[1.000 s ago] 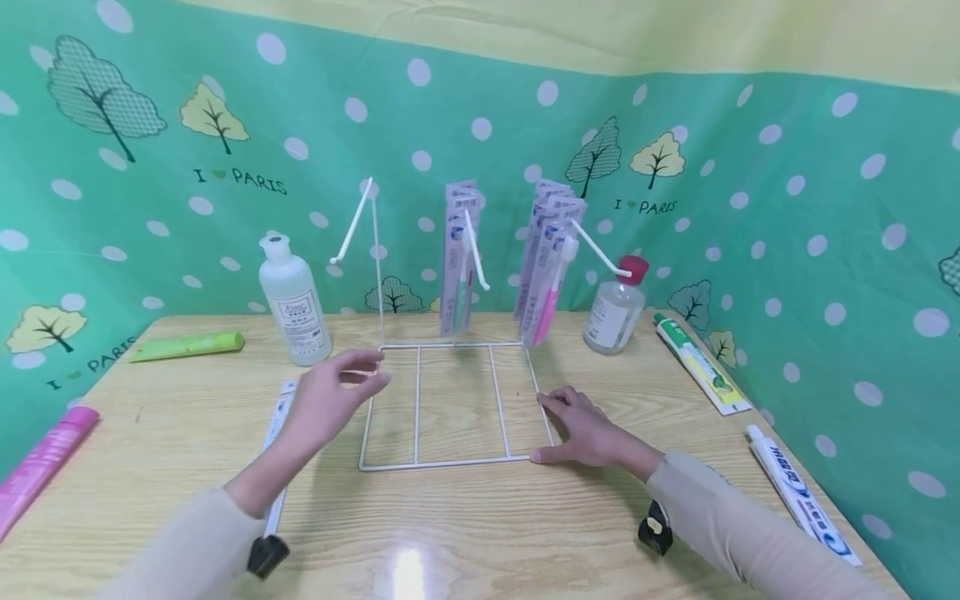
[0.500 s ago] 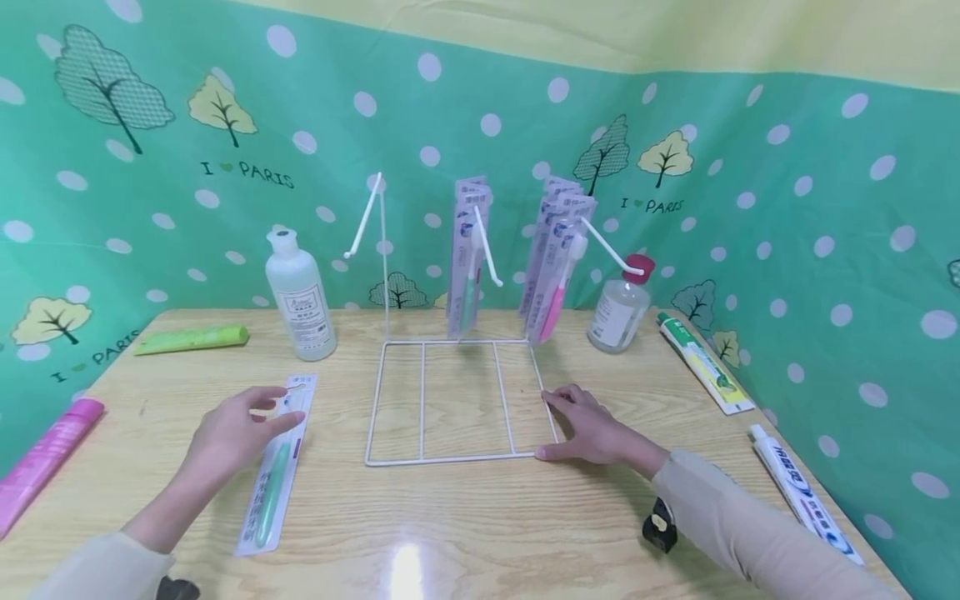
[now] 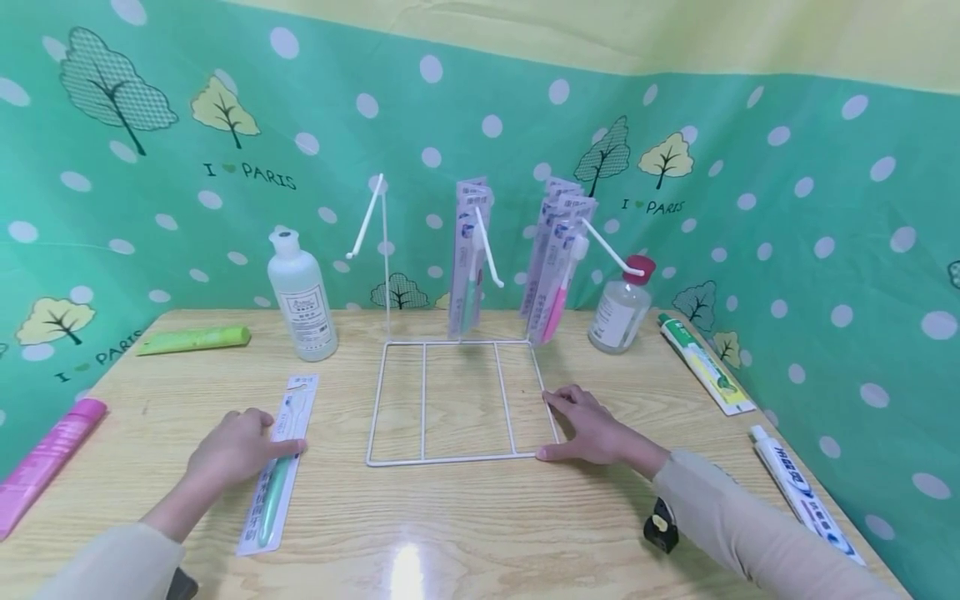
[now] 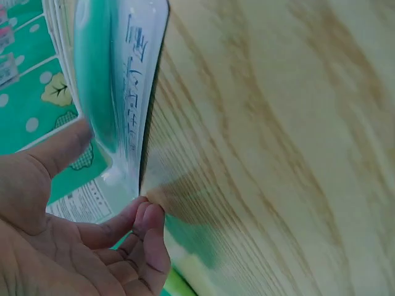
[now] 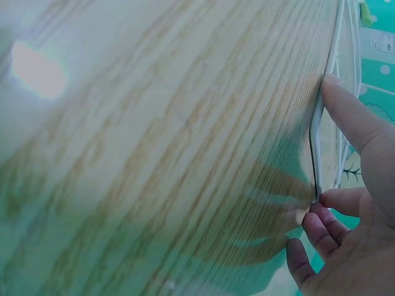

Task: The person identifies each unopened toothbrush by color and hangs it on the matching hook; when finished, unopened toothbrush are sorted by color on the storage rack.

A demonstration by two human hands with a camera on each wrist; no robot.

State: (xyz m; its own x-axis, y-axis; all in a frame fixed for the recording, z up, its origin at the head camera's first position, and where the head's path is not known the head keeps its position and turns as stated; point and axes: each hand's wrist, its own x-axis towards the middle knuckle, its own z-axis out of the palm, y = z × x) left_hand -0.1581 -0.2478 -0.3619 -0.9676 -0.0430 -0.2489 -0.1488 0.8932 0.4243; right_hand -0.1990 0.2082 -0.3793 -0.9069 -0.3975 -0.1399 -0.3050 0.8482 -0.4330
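Note:
A packaged toothbrush point(image 3: 276, 492) with a green handle lies on the table at left. My left hand point(image 3: 234, 446) pinches it across the middle, thumb over the pack and curled fingertips at its edge; the left wrist view shows the same hand point(image 4: 92, 240) beside the clear blister point(image 4: 102, 68). A white wire display rack point(image 3: 442, 460) stands at centre. With thumb and fingers, my right hand point(image 3: 592, 429) holds its front right corner; in the right wrist view the thumb touches the wire point(image 5: 317, 129). Packaged toothbrushes hang from the middle hook point(image 3: 467, 258) and right hook point(image 3: 551, 267); the left hook point(image 3: 366, 218) is bare.
Behind the left hand stand a clear bottle point(image 3: 303, 304) and a green tube point(image 3: 195, 339). A pink tube point(image 3: 48, 467) lies far left. On the right are a red-capped bottle point(image 3: 618, 312), a green-and-yellow toothpaste tube point(image 3: 707, 365) and a white toothpaste tube point(image 3: 804, 492).
My left hand has moved from beside the rack leftward and down onto the packaged toothbrush on the table. My right hand has stayed at the rack's corner.

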